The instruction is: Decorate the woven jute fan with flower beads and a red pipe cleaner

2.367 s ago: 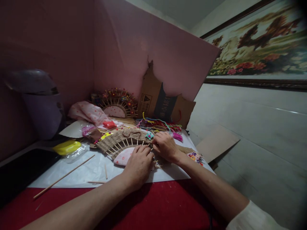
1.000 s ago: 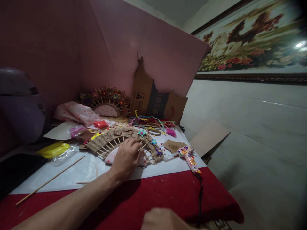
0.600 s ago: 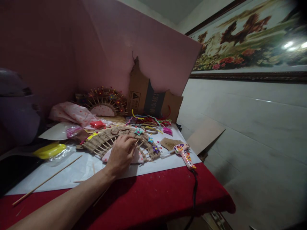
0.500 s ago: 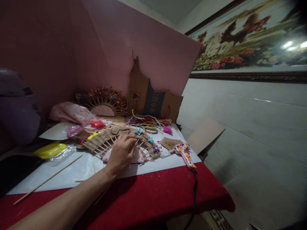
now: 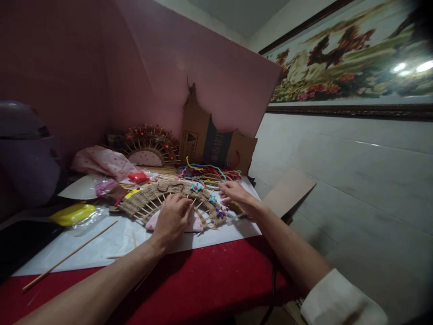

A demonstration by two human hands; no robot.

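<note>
A fan-shaped piece woven from brown twine over thin wooden sticks (image 5: 135,205) lies on white paper, with a spotted pink-and-white half-round cloth base (image 5: 196,222). My left hand (image 5: 174,214) lies over its middle, fingers curled down and closed on the sticks. Small clay flowers, teal (image 5: 196,187), blue (image 5: 212,197) and purple (image 5: 220,211), sit along the fan's right side. Just right of these, my right hand (image 5: 235,193) hovers with fingers extended and a little apart, nothing visible in them. The hand and forearm cover the pink packet and most of the glue gun.
Behind are colourful pipe cleaners (image 5: 223,172), torn cardboard (image 5: 199,131) and a second decorated fan (image 5: 146,157). Yellow clay in plastic (image 5: 72,214), a loose stick (image 5: 71,255) and a red packet (image 5: 138,177) lie left. Red cloth (image 5: 203,280) covers the front edge; a black cord (image 5: 273,280) hangs down.
My right hand has come in from the right, over the spot where the pink packet and glue gun were visible. My left hand stays on the fan, and the view has shifted slightly.
</note>
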